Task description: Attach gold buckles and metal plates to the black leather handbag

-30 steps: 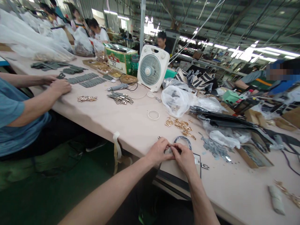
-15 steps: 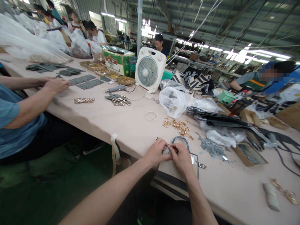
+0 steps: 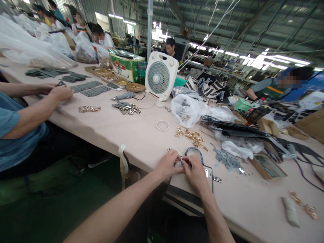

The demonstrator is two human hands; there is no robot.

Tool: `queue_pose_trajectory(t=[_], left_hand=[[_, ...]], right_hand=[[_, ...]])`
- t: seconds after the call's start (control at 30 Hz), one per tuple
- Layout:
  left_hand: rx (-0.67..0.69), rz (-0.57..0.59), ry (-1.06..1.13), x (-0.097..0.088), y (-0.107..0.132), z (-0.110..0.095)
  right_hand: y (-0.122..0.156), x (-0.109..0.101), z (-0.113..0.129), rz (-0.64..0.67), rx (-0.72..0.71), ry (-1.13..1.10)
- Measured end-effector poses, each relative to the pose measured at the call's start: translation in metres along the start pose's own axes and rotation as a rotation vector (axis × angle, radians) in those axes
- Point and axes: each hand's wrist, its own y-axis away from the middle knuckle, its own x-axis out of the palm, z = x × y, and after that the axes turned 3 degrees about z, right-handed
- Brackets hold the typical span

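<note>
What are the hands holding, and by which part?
The left hand and right hand pinch a small metal piece between their fingertips, one from each side; finer detail is unclear.

a small silvery metal fitting point(image 3: 181, 161) is pinched between the fingertips of the left hand point(image 3: 168, 164) and the right hand point(image 3: 196, 172), just above the near edge of the counter point(image 3: 141, 135) (it is too small to tell its shape). right behind it a dark grey strap point(image 3: 195, 150) arches up from the fingers in a half loop and bends back down towards the right hand. under both hands lies a flat pale panel point(image 3: 183, 184) with a thin dark border. a little silver clasp point(image 3: 217, 179) rests at the panel's right edge.
</note>
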Motion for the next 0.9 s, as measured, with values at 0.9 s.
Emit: queue_pose_trajectory(t=[0.9], left_hand=[[0.479,0.096,-0.561,0.020,-0.005,-0.037]], right_hand=[[0.151,-0.177,-0.224,-1.037,0.599,0.435]])
